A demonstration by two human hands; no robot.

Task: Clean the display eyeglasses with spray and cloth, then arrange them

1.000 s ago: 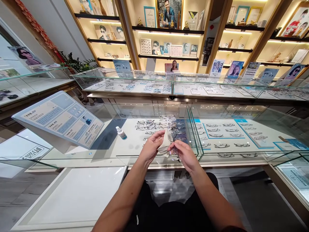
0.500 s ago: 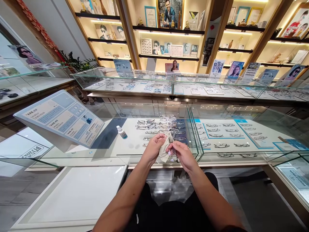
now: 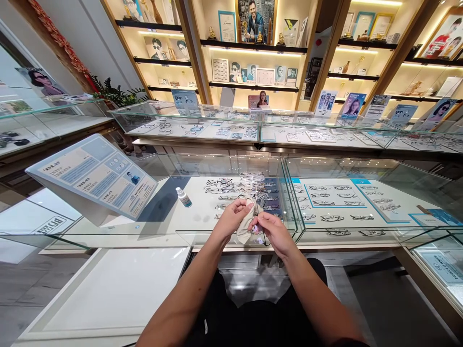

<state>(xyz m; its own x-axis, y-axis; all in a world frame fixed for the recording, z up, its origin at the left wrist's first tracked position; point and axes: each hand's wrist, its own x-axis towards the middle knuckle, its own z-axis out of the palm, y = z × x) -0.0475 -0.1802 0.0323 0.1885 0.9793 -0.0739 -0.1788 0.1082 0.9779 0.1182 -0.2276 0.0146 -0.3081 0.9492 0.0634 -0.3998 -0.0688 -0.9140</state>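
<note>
My left hand (image 3: 233,218) is closed on a cream cleaning cloth (image 3: 246,232), thumb pressed along its upper part. The cloth hangs down with a zigzag edge. Close beside it, my right hand (image 3: 271,229) pinches a pair of eyeglasses (image 3: 265,237) with a thin dark frame and lenses showing pinkish reflections. The cloth lies against the glasses between my hands; part of the frame is hidden by fingers and cloth. A small white spray bottle (image 3: 184,197) with a blue label stands on the glass counter to the left of my hands.
Below my hands is a glass display counter (image 3: 202,238) with rows of eyeglasses inside. A tilted blue-and-white sign (image 3: 97,176) stands at left. In front of it sits a white open drawer or tray (image 3: 108,289). More glass cases (image 3: 195,127) and lit shelves lie beyond.
My left hand and the cloth have shifted slightly, and the cloth now hangs narrower and more folded. My right hand keeps its pinch on the eyeglasses. The view has moved a little.
</note>
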